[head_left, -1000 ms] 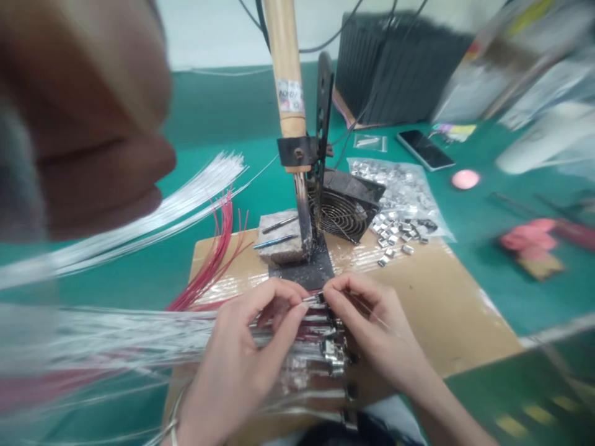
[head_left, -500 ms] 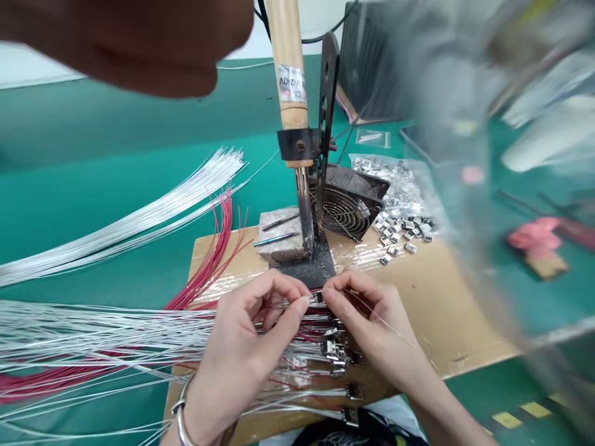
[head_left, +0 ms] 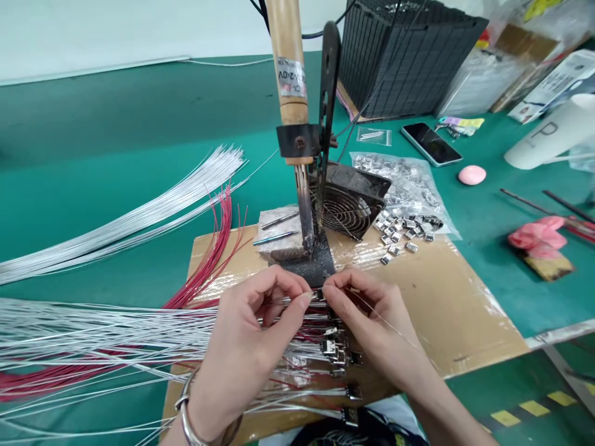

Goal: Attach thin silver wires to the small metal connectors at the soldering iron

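"What did the room look like?"

"A long green mat (head_left: 116,118) covered the bench. A sheet of brown cardboard (head_left: 446,316) lay on it, with shiny clear wrap on top."

"What stood there?"

"A soldering iron (head_left: 288,68) with a wood handle stood in a black metal stand (head_left: 329,80), tip pointing down, right beside a stone block (head_left: 274,226). A dirty black fan (head_left: 346,207) sat just behind it."

"And the hands?"

"The left hand (head_left: 237,347) was almost shut. Its thumb and finger pinched at a tiny metal connector (head_left: 317,296), and a silver bangle (head_left: 186,415) hung on that wrist. The right hand (head_left: 376,328) was almost shut too, pinching a thin silver wire (head_left: 385,325) at the same spot. The fingertips nearly touched."

"Where was that connector?"

"It was at the top of a row of connectors (head_left: 339,353) on wires, right under the hands. Long silver wires (head_left: 93,328) and red wires (head_left: 218,254) spread out to the left. More connectors (head_left: 400,232) lay in a heap by a clear bag (head_left: 395,179)."
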Available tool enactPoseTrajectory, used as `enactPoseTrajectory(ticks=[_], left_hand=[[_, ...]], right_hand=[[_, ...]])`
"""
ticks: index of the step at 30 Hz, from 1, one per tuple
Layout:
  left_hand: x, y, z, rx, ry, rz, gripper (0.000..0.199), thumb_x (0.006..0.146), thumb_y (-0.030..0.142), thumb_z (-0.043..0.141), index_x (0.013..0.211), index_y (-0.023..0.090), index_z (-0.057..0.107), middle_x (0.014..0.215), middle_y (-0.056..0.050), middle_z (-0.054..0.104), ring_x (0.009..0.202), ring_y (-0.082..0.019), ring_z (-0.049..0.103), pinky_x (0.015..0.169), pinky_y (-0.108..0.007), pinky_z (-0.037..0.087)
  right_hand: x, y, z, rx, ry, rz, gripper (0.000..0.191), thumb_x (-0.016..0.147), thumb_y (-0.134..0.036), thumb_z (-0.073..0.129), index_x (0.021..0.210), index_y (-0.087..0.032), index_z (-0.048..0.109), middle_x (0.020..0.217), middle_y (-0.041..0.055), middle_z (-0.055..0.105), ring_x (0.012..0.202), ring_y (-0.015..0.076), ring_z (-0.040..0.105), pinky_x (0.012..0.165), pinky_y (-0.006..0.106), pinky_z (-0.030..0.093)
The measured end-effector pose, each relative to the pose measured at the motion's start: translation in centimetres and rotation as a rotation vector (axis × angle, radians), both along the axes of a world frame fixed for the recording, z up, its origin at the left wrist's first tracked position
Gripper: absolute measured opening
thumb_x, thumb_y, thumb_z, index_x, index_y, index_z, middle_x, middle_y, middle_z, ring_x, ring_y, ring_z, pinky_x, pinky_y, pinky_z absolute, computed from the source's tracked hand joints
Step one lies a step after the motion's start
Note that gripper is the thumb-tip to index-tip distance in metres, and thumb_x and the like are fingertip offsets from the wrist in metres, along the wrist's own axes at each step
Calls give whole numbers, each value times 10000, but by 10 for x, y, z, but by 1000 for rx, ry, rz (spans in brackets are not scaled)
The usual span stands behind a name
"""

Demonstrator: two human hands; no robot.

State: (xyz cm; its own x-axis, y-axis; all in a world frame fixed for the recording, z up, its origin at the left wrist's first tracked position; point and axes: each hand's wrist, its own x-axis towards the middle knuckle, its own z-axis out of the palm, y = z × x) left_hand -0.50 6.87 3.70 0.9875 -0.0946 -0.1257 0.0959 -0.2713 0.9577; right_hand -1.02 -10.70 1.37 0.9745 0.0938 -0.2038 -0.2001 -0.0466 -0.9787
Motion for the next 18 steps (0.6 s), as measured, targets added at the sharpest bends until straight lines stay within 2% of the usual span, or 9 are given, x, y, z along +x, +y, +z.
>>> enactPoseTrajectory(ticks=[5,8,11,13,16,18], left_hand=[[4,-2,-1,38,7,12,120,861,231,701,754,210,651,830,-20,717,728,-166,650,533,-249,420],[5,-3,-1,20,15,25,161,856,245,693,716,198,628,789,-20,707,683,-153,622,538,-249,426],[7,-4,0,-7,8,50,157,849,240,702,720,190,629,791,-18,709,666,-138,602,567,-243,451],[9,-4,1,-33,-3,58,154,846,233,710,722,187,632,796,-20,713,708,-145,624,599,-238,471],[12,-3,3,-46,-4,86,172,828,228,722,698,179,620,771,-17,706,698,-136,616,603,-223,472],[14,-3,4,-36,7,103,181,819,235,723,688,175,614,757,-17,701,663,-122,585,588,-216,461]], right_hand=[[1,0,-3,-42,-2,3,214,958,-355,671,831,-186,707,769,-7,624,711,139,534,631,262,408],[0,1,-4,-100,-79,5,221,990,-348,638,848,-200,718,811,2,650,748,151,566,665,276,426],[-1,-1,-4,-177,-181,-33,296,1076,-360,485,984,-250,744,897,7,658,814,156,587,740,293,441],[-2,-4,-3,-196,-194,-58,332,1108,-357,392,1120,-296,717,910,-2,644,791,149,577,730,293,440],[-3,-8,1,-209,-177,-52,290,1105,-295,378,1295,-334,593,877,-32,660,709,135,567,682,283,443],[-2,-10,4,-246,-196,-61,272,1078,-240,417,1311,-321,532,866,-41,678,698,133,583,666,276,447]])
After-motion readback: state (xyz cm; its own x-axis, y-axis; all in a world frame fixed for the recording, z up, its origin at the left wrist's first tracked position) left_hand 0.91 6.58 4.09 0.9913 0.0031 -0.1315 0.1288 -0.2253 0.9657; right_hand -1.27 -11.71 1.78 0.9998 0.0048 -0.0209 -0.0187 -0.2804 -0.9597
